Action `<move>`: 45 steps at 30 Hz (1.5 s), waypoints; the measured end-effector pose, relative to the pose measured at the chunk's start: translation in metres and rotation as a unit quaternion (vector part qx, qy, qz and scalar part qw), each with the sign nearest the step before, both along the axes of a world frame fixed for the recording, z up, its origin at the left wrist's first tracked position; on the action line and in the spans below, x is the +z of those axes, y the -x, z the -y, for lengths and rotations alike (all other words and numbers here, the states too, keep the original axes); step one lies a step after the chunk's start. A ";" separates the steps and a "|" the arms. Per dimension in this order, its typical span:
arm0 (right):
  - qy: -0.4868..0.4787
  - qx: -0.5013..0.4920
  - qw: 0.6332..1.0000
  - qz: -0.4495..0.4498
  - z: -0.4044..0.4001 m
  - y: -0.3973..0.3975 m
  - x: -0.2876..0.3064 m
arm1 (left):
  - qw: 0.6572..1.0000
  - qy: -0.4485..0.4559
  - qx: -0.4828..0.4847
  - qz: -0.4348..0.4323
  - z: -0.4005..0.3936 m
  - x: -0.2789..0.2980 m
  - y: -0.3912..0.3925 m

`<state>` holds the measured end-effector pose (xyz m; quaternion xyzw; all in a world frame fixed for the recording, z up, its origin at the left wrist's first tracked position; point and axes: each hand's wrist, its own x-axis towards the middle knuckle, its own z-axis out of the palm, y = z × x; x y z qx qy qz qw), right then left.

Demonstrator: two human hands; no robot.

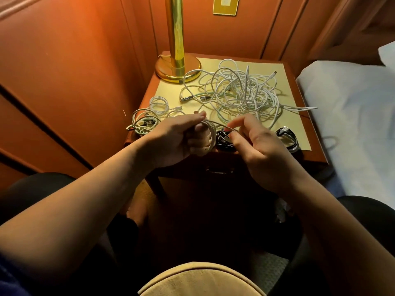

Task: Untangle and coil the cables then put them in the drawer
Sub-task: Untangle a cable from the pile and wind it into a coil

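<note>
Two finished white coils point(149, 116) at the nightstand's point(316, 154) left edge, close to the wood-panelled wall. Left hand point(175, 139) curled around a pale cable coil point(208, 137) above the front edge. Right hand point(254, 146) beside it, fingertips pinching that cable's free strand. Behind, a tangled white cable pile point(241, 92) covering the middle. Black coils point(287, 137) near the front right corner. Drawer handle point(219, 170) below, dim.
</note>
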<state>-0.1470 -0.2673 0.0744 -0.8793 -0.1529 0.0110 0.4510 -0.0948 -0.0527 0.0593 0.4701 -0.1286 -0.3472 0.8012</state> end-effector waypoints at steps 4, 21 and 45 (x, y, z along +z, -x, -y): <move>0.111 0.047 0.992 -0.034 0.010 -0.007 -0.006 | 0.999 0.008 0.034 -0.029 -0.006 -0.002 -0.006; -0.265 -0.070 0.953 -0.126 -0.010 -0.003 -0.018 | 0.989 0.085 0.007 -0.123 0.002 -0.006 0.006; -0.308 -0.035 0.873 -0.378 -0.026 0.000 -0.029 | 0.998 -0.052 0.026 -0.030 0.008 -0.012 0.013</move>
